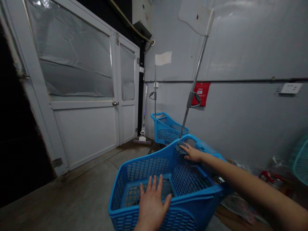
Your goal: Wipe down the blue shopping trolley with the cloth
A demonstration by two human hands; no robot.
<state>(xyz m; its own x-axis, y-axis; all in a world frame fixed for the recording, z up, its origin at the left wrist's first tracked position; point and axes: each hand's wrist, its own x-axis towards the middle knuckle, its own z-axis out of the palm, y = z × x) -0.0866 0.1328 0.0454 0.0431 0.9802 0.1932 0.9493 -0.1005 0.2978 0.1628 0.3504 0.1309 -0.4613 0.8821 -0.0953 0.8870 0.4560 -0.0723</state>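
Observation:
In front of me stands a blue plastic shopping cart basket (148, 163) with perforated sides. My left hand (152, 203) is open, fingers spread, at the near rim, its fingertips reaching over the inside. Stretched across to the far corner, my right hand (192, 153) has a dark grey cloth (181, 148) under its fingers, pressed against the basket's inner wall near the top edge. A metal pole (196, 75) with a grey grip handle and a white flag (196, 16) rises behind that corner.
A second blue cart (167, 131) with its own flag pole stands by the wall. A mop (142, 138) leans in the corner beside white doors (86, 128). Plastic-wrapped items (271, 176) lie at the right, near a teal basket (300, 160). A red pouch (203, 93) hangs on the wall.

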